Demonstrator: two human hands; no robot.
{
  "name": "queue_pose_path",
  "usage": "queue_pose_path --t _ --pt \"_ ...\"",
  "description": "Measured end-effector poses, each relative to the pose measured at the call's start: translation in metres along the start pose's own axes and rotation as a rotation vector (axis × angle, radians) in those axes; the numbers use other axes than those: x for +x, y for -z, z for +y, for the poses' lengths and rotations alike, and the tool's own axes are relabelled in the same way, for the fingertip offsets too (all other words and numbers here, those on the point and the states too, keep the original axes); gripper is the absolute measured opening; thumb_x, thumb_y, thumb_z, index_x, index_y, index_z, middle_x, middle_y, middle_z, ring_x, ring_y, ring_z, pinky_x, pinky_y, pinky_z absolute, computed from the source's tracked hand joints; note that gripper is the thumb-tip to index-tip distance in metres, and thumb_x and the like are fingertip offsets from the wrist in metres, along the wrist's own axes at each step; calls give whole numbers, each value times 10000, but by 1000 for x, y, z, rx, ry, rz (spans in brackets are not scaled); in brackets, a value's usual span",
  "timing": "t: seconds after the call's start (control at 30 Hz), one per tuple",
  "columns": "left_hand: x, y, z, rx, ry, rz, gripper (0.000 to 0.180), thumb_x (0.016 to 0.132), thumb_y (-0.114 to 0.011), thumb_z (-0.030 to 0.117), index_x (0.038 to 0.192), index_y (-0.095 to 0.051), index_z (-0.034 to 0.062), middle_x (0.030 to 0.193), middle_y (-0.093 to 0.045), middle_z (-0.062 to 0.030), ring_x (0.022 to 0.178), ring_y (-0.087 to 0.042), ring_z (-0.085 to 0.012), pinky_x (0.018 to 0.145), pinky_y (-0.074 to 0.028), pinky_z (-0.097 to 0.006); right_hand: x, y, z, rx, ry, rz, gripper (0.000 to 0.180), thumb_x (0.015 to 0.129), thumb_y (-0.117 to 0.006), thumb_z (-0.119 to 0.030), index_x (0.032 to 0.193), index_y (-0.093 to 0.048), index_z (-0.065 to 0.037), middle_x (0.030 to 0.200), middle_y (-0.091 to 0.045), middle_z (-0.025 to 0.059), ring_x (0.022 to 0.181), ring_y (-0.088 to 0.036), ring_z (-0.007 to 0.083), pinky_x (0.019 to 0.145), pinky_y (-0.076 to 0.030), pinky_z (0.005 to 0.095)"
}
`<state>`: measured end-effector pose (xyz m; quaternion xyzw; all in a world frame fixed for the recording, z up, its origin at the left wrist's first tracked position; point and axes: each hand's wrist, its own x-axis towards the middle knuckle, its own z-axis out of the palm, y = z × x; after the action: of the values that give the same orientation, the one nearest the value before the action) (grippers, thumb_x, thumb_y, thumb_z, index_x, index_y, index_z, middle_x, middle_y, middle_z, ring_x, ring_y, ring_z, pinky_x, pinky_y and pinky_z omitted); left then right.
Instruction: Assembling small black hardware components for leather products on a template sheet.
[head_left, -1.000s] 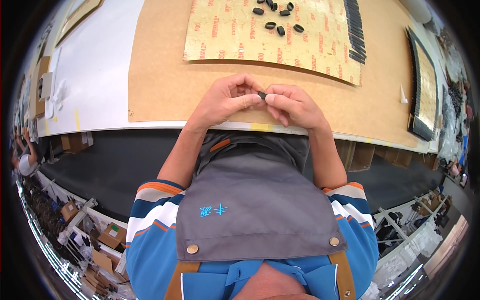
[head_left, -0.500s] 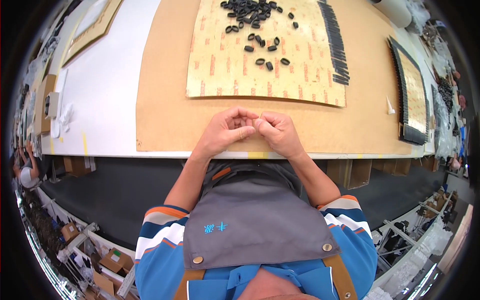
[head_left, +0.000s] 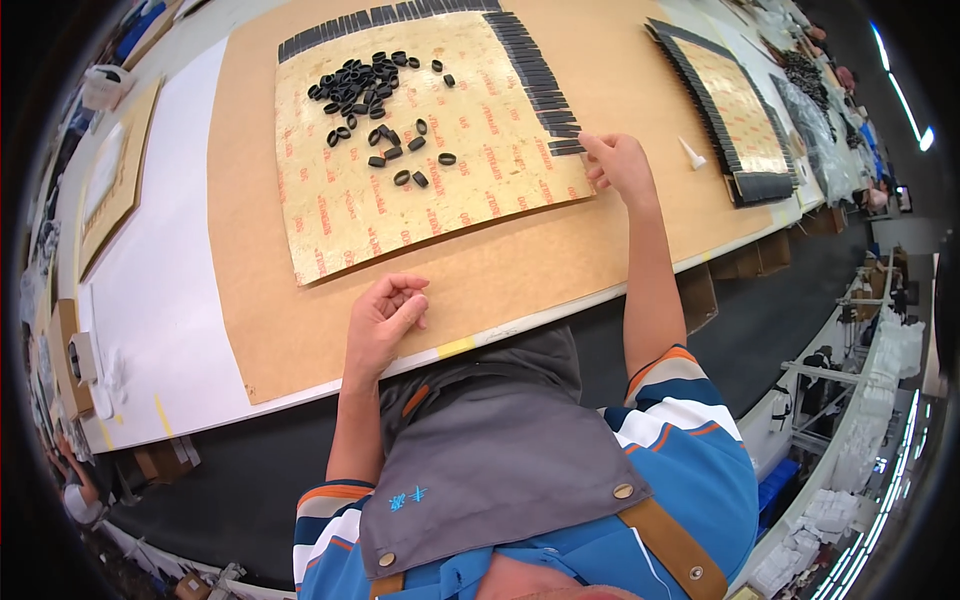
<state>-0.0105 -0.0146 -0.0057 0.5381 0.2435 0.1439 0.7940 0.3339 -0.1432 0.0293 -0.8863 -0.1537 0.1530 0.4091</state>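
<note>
A pale yellow board point(head_left: 440, 205) with red printing lies on the table. Along its far and right edges runs a row of short black strips point(head_left: 530, 75). My right hand point(head_left: 622, 165) reaches to the right edge, thumb and forefinger closed at the outer end of the nearest black strip point(head_left: 565, 147). My left hand point(head_left: 383, 325) hovers by the board's near edge, fingers curled in toward the thumb; whatever they may hold is hidden. A heap of small black oval rings point(head_left: 355, 85) sits on the board, with several loose rings point(head_left: 447, 158) nearer me.
Brown sheeting point(head_left: 250, 250) covers the white tabletop point(head_left: 180, 260). Right of my hand lies a small white nozzle-like cone point(head_left: 692, 153). Farther right is a second board point(head_left: 735, 105) edged with black strips. Another framed board point(head_left: 120, 180) lies at left. Cardboard boxes point(head_left: 750, 258) stand below the table edge.
My hands, which were together in front of me, have parted. The right has moved out to the strip row; the left stays near the front. The view has turned and shifted.
</note>
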Motion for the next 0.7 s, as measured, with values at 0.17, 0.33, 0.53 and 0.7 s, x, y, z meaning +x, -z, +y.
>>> queue_pose_path --t 0.17,0.33,0.53,0.7 --pt "0 1 -3 28 6 -5 176 870 -582 19 1032 -551 -42 776 -565 -16 670 -538 -66 618 -441 -195 14 -7 19 140 -51 -155 297 803 -686 -256 771 -619 31 646 -602 66 474 -535 87 393 -377 221" --pt "0 -1 -3 3 1 27 178 876 -580 25 1039 -548 -38 779 -575 -21 669 -546 -69 614 -446 -194 19 -15 30 311 28 -106 230 822 -671 -195 712 -574 -18 596 -561 29 443 -488 69 378 -348 213" --pt "0 0 -3 1 -4 34 179 877 -581 28 1040 -549 -39 780 -580 -21 670 -551 -71 613 -448 -196 12 -11 41 718 -26 -242 188 847 -653 -157 731 -545 -56 563 -515 -7 431 -450 58 400 -361 191" --pt "-1 -1 -1 2 5 40 176 878 -582 33 1035 -553 -41 780 -581 -24 672 -554 -75 617 -449 -198 22 -13 45 1013 -112 -194 177 851 -654 -152 736 -541 -78 562 -504 -21 428 -430 53 415 -366 183"
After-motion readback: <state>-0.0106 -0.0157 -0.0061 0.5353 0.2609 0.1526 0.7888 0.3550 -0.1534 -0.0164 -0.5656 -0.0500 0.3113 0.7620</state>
